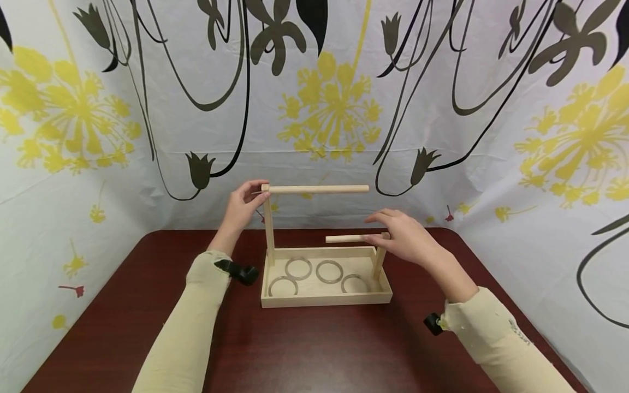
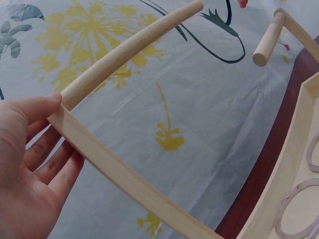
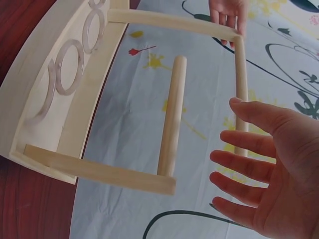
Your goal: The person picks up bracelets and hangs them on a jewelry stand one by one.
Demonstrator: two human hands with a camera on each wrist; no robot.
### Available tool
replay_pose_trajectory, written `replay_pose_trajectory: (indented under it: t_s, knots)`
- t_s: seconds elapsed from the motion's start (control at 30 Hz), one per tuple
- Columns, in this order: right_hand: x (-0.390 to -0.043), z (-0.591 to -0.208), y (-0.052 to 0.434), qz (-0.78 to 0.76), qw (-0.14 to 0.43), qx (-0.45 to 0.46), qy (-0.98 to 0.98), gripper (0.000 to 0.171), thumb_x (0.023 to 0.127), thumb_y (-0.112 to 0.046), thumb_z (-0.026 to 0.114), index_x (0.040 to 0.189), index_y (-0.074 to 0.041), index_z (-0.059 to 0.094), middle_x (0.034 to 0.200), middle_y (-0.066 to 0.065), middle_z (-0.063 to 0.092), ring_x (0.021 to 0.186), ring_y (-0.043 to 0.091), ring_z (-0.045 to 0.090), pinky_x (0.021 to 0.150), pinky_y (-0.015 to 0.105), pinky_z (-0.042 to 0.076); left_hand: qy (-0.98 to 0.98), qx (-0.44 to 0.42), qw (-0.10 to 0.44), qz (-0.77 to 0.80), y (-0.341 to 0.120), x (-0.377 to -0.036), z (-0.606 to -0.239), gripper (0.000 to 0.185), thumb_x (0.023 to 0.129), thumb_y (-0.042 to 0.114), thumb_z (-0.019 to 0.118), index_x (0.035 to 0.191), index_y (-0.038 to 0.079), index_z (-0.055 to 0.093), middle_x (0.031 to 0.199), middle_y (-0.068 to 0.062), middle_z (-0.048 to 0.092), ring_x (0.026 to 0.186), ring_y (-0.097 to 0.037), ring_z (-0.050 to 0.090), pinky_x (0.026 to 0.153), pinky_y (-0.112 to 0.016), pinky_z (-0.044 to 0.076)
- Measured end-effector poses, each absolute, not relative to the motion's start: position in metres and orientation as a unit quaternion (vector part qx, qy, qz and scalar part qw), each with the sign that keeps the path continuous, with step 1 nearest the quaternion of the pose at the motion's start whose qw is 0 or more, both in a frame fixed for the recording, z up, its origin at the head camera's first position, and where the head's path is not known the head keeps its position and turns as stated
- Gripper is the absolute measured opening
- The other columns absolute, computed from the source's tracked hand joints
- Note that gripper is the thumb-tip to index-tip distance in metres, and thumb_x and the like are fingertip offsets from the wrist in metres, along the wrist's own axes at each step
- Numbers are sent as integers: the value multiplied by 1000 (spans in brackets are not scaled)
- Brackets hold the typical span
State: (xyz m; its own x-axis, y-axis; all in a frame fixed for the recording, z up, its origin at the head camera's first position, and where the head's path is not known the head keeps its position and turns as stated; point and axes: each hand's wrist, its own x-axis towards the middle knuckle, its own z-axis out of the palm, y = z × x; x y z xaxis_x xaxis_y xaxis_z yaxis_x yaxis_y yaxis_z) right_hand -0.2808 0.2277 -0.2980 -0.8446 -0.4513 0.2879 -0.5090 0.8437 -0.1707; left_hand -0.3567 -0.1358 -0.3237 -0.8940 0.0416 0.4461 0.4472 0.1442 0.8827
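Note:
A pale wooden tray [image 1: 326,301] carries a tall post [image 1: 269,229] at its left end and a shorter post [image 1: 378,261] at its right. The tall post bears a long round dowel [image 1: 319,189]; a shorter dowel [image 1: 344,239] sticks out from the low one. Several clear rings [image 1: 329,272] lie in the tray. My left hand [image 2: 37,154] pinches the tall post's top corner, thumb at the dowel's end and fingers along the post's far side. My right hand [image 3: 269,164] hovers near the shorter post, its fingers spread and holding nothing.
The tray stands on a dark red-brown table [image 1: 314,349]. Close behind it hangs a pale sheet [image 1: 314,125] with yellow and dark plant prints, which also runs along both sides. Dark wrist cameras [image 1: 237,271] are strapped to both forearms.

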Motion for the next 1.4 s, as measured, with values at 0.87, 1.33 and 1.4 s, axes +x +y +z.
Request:
replay_pose_trajectory:
  t_s: [0.87, 1.33, 1.4]
  knots:
    - [-271, -306, 205, 174, 119, 302, -930, 36, 93, -33, 72, 124, -17, 67, 127, 4, 67, 125, 27, 60, 104, 49, 47, -736, -157, 154, -641, -131, -356, -328, 35, 100, 8, 60, 131, -5, 56, 123, -21, 58, 91, 2, 61, 82, -15, 53]
    - [-270, -314, 188, 232, 92, 319, -914, 35, 93, -32, 72, 123, -17, 68, 124, -1, 68, 120, 22, 62, 97, 45, 51, -739, -161, 155, -636, -135, -361, -331, 35, 99, 9, 61, 131, -5, 55, 118, -16, 60, 89, 4, 60, 80, -11, 51]
    - [-270, -315, 186, 238, 84, 313, -916, 35, 93, -34, 71, 124, -18, 68, 126, -2, 67, 121, 22, 61, 97, 46, 50, -739, -161, 154, -636, -136, -362, -330, 35, 99, 9, 61, 130, -5, 55, 118, -16, 60, 89, 4, 61, 80, -11, 51]
